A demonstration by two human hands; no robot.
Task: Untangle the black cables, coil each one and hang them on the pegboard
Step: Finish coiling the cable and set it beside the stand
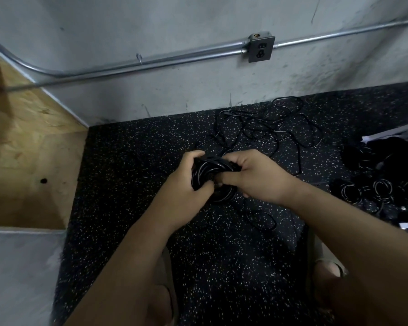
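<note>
- Head view: both hands meet over the speckled floor mat (127, 165), holding one coil (207, 169) of black cable between them.
- Left hand (186, 177): fingers curled round the coil's left side, thumb on top.
- Right hand (257, 176): fingers wrapped round the right side, thumb tucked against the loops.
- Tangle of cables (269, 128) lies loose on the mat beyond the hands, near the wall.
- Finished coils (382, 188) sit in a heap at the right edge.
- Pegboard not in view.
- Step in hand, as I judge it: closing off this coil.
- To do it well: keep loops even and stacked, clamp with the left, wrap the free end snug with the right, and avoid dragging slack into the tangle.
</note>
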